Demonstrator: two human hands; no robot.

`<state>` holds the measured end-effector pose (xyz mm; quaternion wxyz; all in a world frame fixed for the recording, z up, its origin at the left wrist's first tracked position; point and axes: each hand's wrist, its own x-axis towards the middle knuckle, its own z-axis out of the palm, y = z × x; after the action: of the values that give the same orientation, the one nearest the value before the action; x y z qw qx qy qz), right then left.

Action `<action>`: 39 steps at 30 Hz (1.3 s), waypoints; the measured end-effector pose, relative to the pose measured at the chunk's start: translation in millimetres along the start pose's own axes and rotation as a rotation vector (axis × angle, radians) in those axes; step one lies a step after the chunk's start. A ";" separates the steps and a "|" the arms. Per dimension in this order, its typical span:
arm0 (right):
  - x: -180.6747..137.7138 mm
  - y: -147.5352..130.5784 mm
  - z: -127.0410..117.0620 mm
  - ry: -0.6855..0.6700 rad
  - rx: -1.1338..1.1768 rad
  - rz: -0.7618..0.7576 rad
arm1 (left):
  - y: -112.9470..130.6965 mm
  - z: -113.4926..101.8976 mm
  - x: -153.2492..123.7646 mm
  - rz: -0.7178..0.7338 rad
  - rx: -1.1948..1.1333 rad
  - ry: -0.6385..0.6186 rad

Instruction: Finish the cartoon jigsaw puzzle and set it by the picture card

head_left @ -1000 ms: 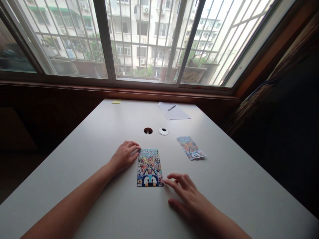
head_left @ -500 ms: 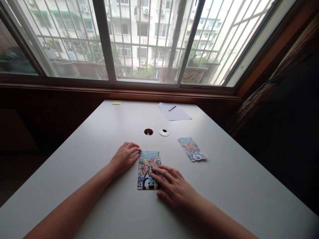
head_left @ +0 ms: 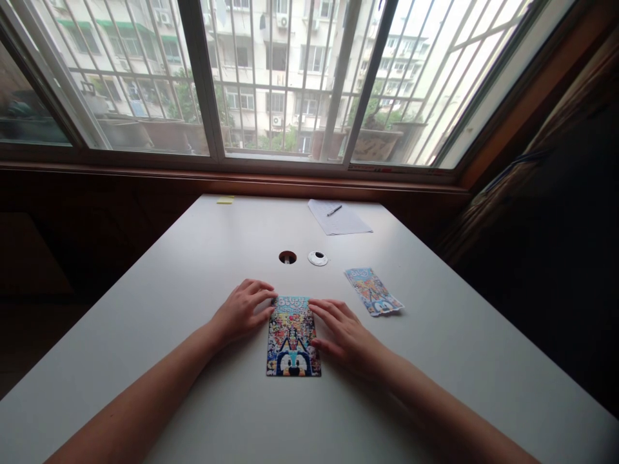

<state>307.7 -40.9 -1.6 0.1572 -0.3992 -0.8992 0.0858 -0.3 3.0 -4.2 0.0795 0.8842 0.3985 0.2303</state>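
A small jigsaw puzzle [head_left: 293, 341], printed with a blue cartoon dog and a crowd of little figures, lies flat on the white table between my hands. My left hand [head_left: 247, 308] rests at its upper left corner, fingertips at the edge and fingers loosely bent, not gripping. Along the right side, my right hand [head_left: 344, 332] has its fingers stretched out, the tips touching the upper right corner and the thumb lower on the edge. A wrapper [head_left: 373, 291] with a matching print and a ragged lower edge lies to the right of my right hand.
Beyond the puzzle are a round cable hole [head_left: 287, 258] and its loose white cover [head_left: 318, 258]. Farther back lie white paper sheets [head_left: 345, 222] with a pen [head_left: 334, 211] on top. A yellow sticky note [head_left: 225, 200] sits near the far left corner, below the barred window.
My right hand has slid off the puzzle's face, up to its upper right edge, uncovering the picture. The puzzle sits slightly nearer to me. My left hand has barely moved.
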 end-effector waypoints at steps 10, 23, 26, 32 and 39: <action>2.6 4.5 6.1 -0.051 -0.029 0.070 | 7.7 -3.8 0.2 0.098 0.027 -0.124; 1.1 -19.1 -5.8 -0.076 -0.055 -0.115 | 7.7 -2.1 -0.4 0.104 0.057 -0.097; 0.7 -25.5 -5.9 -0.103 -0.039 -0.150 | 5.5 -1.0 -0.8 0.104 0.053 -0.093; -1.9 -14.0 -12.6 -0.069 -0.083 -0.103 | 3.1 0.2 -0.5 0.095 0.042 -0.038; -16.3 34.4 -34.4 -0.064 -0.196 -0.046 | 1.6 0.9 -1.2 0.090 0.017 -0.020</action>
<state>353.8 -29.1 17.5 0.0904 -0.3891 -0.9167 0.0066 0.5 1.1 -5.0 0.0657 0.9041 0.3596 0.2215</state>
